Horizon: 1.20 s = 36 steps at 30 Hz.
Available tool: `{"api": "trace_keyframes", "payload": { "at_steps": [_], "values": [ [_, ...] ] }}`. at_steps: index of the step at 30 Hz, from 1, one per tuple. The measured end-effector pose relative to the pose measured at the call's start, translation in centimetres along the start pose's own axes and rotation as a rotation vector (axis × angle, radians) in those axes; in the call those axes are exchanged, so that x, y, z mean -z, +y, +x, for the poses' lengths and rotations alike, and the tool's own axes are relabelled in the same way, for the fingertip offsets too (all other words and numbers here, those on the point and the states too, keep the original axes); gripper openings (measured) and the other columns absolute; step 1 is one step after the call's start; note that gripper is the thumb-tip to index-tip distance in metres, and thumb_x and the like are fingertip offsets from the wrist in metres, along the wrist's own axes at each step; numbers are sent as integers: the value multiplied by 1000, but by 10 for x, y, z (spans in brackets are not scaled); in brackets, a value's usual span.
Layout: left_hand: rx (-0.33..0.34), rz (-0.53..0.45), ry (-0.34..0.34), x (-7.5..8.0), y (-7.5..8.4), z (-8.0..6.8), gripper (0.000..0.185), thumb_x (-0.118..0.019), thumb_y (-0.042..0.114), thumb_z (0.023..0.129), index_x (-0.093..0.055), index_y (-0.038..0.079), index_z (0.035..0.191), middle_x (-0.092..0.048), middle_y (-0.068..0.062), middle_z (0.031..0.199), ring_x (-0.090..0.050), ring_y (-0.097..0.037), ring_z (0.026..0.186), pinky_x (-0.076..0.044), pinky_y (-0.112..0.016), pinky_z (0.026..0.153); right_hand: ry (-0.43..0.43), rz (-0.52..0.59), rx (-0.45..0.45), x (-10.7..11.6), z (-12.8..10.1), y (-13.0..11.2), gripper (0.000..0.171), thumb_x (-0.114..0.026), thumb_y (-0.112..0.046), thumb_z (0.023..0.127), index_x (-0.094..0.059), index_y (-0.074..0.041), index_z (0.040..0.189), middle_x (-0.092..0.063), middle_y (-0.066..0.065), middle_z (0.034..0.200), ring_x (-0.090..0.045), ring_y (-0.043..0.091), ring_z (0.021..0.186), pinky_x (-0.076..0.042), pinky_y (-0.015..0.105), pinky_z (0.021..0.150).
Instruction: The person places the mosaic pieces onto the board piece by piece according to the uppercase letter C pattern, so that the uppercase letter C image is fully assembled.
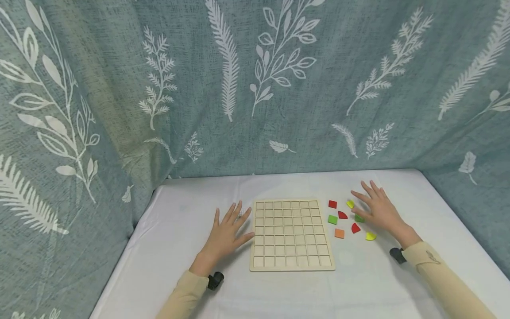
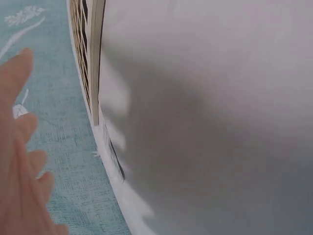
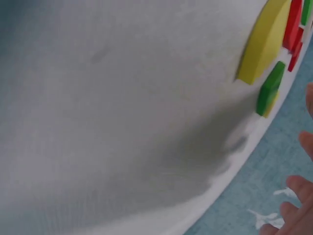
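A pale wooden grid board (image 1: 292,235) lies flat on the white table (image 1: 191,208). My left hand (image 1: 229,228) rests flat just left of the board, fingers straight and spread, holding nothing. In the left wrist view the fingers (image 2: 19,147) show beside the board's edge (image 2: 93,58). My right hand (image 1: 374,206) hovers open with spread fingers over the loose tiles to the right of the board: a red square (image 1: 332,204), a yellow piece (image 1: 350,204), a green square (image 1: 332,219), an orange square (image 1: 339,233), a red piece (image 1: 355,228) and a yellow quarter (image 1: 370,236). A green piece (image 1: 359,218) lies partly under the hand.
A blue-green curtain with white leaf prints (image 1: 255,88) closes the back and both sides of the table. The right wrist view shows the yellow quarter (image 3: 264,41) and the green piece (image 3: 270,88) near the table's edge. Black wrist cameras (image 1: 215,280) sit on both forearms.
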State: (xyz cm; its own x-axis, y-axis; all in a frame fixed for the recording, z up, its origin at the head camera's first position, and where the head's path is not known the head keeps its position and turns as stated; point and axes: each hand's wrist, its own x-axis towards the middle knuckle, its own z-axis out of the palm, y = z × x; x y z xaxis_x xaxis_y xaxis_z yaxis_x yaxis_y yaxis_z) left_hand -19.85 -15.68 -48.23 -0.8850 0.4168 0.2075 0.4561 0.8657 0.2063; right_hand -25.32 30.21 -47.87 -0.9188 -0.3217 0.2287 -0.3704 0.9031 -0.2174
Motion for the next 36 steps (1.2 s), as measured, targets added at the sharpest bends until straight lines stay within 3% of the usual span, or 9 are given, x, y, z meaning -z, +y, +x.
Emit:
{"api": "trace_keyframes", "payload": {
  "at_steps": [6,14,21,36],
  "values": [
    [21,-27,-65,-5,9,-13,75,-51,56,87,-30,15,146,-20,-13,153,-18,-32,141,-9,-66,108,-48,46,-73,-5,4,8,50,-66,-31,85,-56,-4,126,-33,30,141,-16,49,135,-21,66,103],
    [49,-104,-184,-7,16,-26,75,-52,56,86,-30,16,146,-19,-11,154,-15,-31,142,-6,-64,109,-141,69,-126,-2,11,11,49,-65,-34,86,-59,-4,124,-46,28,127,-41,45,117,-40,63,89],
    [76,-168,-263,-7,20,-32,74,-53,55,87,-31,15,146,-21,-13,153,-17,-33,141,-7,-65,109,-196,95,-162,-2,15,13,48,-65,-38,85,-62,-5,119,-53,24,115,-50,40,105,-45,58,81],
    [107,-217,-286,-7,22,-33,75,-56,53,86,-30,16,146,-21,-14,153,-15,-34,141,-9,-65,108,-205,91,-168,-7,22,15,44,-70,-36,81,-66,-4,111,-55,23,110,-52,39,100,-48,55,78]
  ]
}}
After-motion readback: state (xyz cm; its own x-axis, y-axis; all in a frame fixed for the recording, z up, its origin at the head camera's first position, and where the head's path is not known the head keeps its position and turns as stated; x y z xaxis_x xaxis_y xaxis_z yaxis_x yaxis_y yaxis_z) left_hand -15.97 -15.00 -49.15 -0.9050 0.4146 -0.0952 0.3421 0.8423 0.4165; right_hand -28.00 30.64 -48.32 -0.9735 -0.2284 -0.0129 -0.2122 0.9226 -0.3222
